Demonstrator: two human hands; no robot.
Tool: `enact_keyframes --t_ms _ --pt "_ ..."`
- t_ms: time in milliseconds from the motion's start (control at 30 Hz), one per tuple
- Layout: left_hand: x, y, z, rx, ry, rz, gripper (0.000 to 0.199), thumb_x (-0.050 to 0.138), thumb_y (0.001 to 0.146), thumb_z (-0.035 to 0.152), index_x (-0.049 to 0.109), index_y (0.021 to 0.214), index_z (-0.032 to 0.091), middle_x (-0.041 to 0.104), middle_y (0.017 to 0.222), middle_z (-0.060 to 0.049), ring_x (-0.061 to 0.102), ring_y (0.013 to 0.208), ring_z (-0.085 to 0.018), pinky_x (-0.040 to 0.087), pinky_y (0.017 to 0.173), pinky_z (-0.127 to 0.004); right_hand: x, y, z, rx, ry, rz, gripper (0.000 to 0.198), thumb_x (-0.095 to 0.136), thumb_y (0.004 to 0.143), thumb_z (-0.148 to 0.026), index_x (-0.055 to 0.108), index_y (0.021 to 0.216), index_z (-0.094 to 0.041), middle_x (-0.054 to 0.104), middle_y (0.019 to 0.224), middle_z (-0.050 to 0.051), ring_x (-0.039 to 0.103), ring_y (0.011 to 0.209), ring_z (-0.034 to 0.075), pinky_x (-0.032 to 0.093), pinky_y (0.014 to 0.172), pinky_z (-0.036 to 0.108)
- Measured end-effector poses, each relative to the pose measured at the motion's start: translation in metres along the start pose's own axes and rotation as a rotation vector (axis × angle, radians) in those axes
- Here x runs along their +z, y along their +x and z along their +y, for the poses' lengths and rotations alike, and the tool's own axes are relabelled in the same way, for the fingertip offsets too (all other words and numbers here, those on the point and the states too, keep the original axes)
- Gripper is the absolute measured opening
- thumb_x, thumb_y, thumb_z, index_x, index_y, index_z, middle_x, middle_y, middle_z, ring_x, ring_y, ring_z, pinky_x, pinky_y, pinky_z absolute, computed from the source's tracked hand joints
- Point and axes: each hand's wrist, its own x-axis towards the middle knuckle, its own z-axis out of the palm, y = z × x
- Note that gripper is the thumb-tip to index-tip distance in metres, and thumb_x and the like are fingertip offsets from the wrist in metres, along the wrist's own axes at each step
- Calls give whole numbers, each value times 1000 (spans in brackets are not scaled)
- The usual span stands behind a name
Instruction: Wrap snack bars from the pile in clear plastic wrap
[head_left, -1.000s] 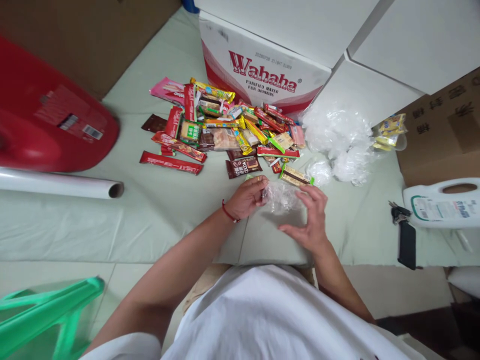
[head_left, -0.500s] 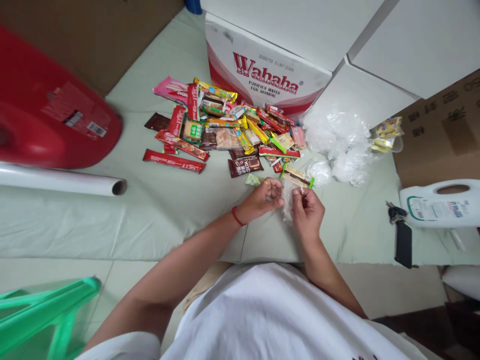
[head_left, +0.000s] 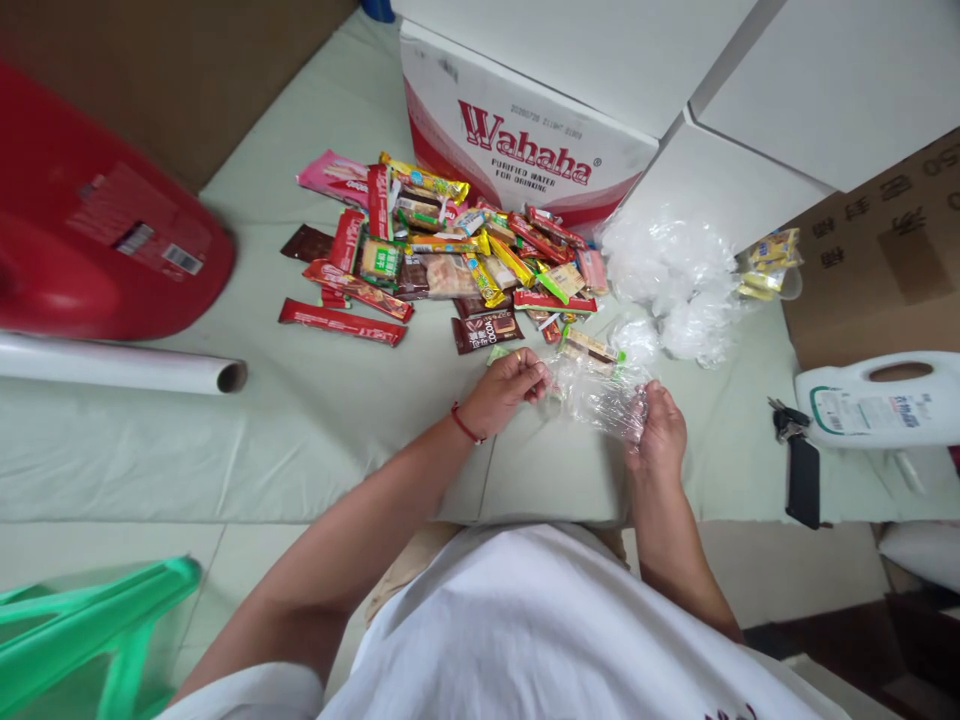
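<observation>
A clear plastic bag (head_left: 596, 396) is stretched between my two hands above the near part of the table. My left hand (head_left: 511, 388) pinches its left end, and a red string bracelet circles that wrist. The right end is gripped by my right hand (head_left: 657, 428). Just beyond the bag lies a snack bar with green ends (head_left: 592, 347), partly behind the film. A brown cocoa packet (head_left: 487, 332) rests past my left hand, with a small green packet (head_left: 498, 354) partly hidden by the fingers. Behind these spreads a pile of wrapped snacks (head_left: 450, 250).
Crumpled clear bags (head_left: 667, 260) are heaped right of the snacks. A Wahaha carton (head_left: 525, 130) stands behind. At left are a red jug (head_left: 112, 220) and a white roll (head_left: 120, 364); at right, a white detergent bottle (head_left: 885, 405) and keys with a black case (head_left: 802, 480).
My right hand has moved right, away from my left. The clear bag, bunched up before, is now spread out between them.
</observation>
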Motion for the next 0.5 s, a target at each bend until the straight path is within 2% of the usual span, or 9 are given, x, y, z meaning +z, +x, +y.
enact_keyframes --t_ms 133,267,333,400,500 --pt "-2 -1 5 -59 -48 78 56 85 73 65 54 82 20 69 80 1 60 65 -11 45 60 -24 -17 5 -2 2 3 54 48 86 73 -61 60 82 -23 57 67 -6 45 56 11 37 53 26" --pt "-5 -16 20 -9 -128 187 48 89 74 55 58 83 19 68 84 1 65 80 -12 53 77 -25 -36 11 -7 -14 -55 75 50 86 72 -65 62 83 -22 56 64 -7 42 53 10 34 50 26" --pt "-4 -30 27 -10 -153 209 45 90 75 52 58 83 20 68 83 1 66 81 -13 55 79 -27 -45 13 -7 -3 -70 64 52 85 72 -67 60 81 -22 54 61 -7 40 50 9 31 48 26" --pt "-2 -47 32 -23 -124 255 43 89 76 50 57 81 21 66 77 2 64 73 -13 55 72 -26 -52 11 -3 35 -78 24 54 84 72 -68 58 77 -22 50 59 -8 36 48 9 27 45 26" --pt "2 -76 32 -46 20 394 40 87 79 48 56 78 22 57 63 6 52 56 -9 47 55 -21 -54 5 6 96 -73 -45 55 85 72 -69 57 74 -22 47 56 -9 33 47 8 24 44 26"
